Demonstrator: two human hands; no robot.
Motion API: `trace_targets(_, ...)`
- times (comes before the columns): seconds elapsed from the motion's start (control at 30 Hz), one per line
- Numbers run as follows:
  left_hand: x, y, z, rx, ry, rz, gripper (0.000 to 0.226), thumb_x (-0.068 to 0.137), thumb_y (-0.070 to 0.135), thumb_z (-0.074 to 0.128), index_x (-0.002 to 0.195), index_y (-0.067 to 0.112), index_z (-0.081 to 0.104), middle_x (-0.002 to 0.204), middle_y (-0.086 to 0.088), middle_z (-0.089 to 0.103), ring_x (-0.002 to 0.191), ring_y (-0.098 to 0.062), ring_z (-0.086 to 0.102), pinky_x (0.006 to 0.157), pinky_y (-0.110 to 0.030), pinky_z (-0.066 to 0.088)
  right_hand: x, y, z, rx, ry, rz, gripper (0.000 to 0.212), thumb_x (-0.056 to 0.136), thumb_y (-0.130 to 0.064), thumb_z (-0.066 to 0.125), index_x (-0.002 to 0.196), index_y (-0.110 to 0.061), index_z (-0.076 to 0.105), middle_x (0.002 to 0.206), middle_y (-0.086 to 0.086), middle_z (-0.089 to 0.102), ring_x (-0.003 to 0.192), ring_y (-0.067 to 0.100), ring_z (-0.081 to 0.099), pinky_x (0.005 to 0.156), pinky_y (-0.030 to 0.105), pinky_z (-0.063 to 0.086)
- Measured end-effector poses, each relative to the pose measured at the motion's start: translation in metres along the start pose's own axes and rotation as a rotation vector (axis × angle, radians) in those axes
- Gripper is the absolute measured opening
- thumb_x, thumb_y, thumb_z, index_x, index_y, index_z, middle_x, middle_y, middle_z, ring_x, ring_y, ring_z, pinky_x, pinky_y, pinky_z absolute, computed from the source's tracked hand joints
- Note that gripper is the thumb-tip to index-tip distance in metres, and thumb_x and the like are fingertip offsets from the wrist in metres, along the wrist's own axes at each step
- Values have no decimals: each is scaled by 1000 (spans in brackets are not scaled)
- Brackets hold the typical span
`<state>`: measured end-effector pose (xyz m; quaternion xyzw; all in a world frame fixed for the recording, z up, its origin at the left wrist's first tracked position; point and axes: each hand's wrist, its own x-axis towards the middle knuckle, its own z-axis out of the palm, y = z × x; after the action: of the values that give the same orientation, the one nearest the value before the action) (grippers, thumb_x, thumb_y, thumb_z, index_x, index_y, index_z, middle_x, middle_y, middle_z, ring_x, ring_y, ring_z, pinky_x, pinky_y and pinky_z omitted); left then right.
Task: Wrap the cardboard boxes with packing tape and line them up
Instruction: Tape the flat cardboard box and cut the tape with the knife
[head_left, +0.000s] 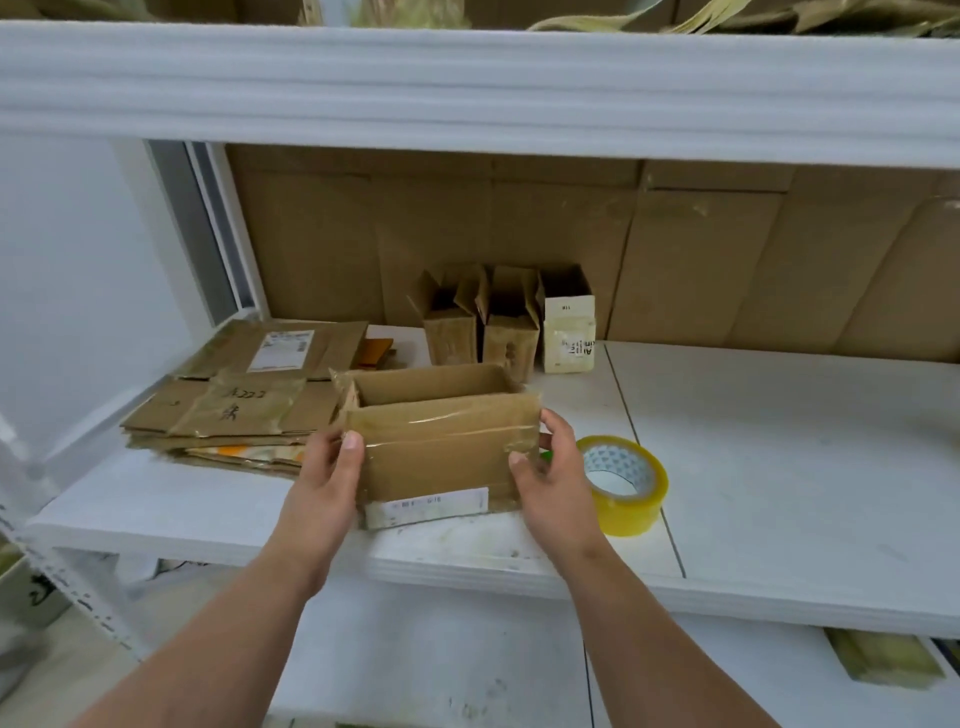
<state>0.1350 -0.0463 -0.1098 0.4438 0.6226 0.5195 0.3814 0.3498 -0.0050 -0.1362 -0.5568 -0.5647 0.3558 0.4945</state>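
A brown cardboard box (436, 441) with clear tape across its near side stands open-topped on the white shelf (779, 467). My left hand (327, 478) grips its left end, thumb on the front face. My right hand (550, 467) grips its right end, fingers round the corner. A roll of yellowish packing tape (626, 486) lies on the shelf just right of my right hand. Three small open boxes (506, 322) stand side by side at the back of the shelf, the rightmost one white-fronted.
A stack of flattened cardboard (234, 400) lies on the shelf to the left of the box. Brown cardboard sheets (701, 249) line the back wall. A thick white upper shelf (467, 88) overhangs. The shelf's right half is bare white board.
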Motion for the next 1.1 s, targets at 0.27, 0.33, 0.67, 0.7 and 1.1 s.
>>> trace_targets(0.27, 11, 0, 37, 61, -141, 47, 36, 100, 56, 29, 131, 40, 37, 124, 7, 50, 117, -19, 47, 96, -38, 40, 3, 17, -26, -39, 115, 0, 59, 98, -23, 57, 143, -47, 30, 140, -4, 47, 126, 17, 50, 106, 46, 47)
trace_targets(0.33, 11, 0, 48, 59, -183, 51, 39, 99, 58, 29, 134, 43, 36, 127, 7, 52, 119, -19, 49, 101, -43, 42, 4, 20, -41, -65, 147, -7, 59, 98, -20, 56, 148, -38, 30, 140, -4, 45, 126, 16, 49, 107, 41, 46)
trace_targets(0.67, 0, 12, 119, 89, -325, 28, 31, 99, 61, 26, 128, 54, 35, 129, 14, 51, 122, -15, 48, 110, -46, 41, 10, 34, -123, -125, 233, 24, 50, 99, -22, 54, 144, -35, 38, 129, -1, 53, 116, 16, 53, 102, 44, 48)
trace_targets(0.7, -2, 13, 123, 93, -293, 36, 31, 100, 58, 27, 129, 52, 36, 134, 12, 48, 123, -16, 46, 109, -43, 40, 11, 35, -129, -161, 224, 5, 48, 98, -24, 55, 142, -34, 40, 128, -1, 54, 115, 16, 53, 101, 43, 48)
trace_targets(1.1, -23, 33, 120, 162, -96, 53, 28, 96, 48, 54, 118, 33, 60, 132, 5, 49, 115, -18, 52, 103, -45, 44, 18, 29, -154, -287, 12, -178, 35, 82, -40, 69, 115, -42, 59, 120, -10, 46, 119, 17, 39, 107, 46, 34)
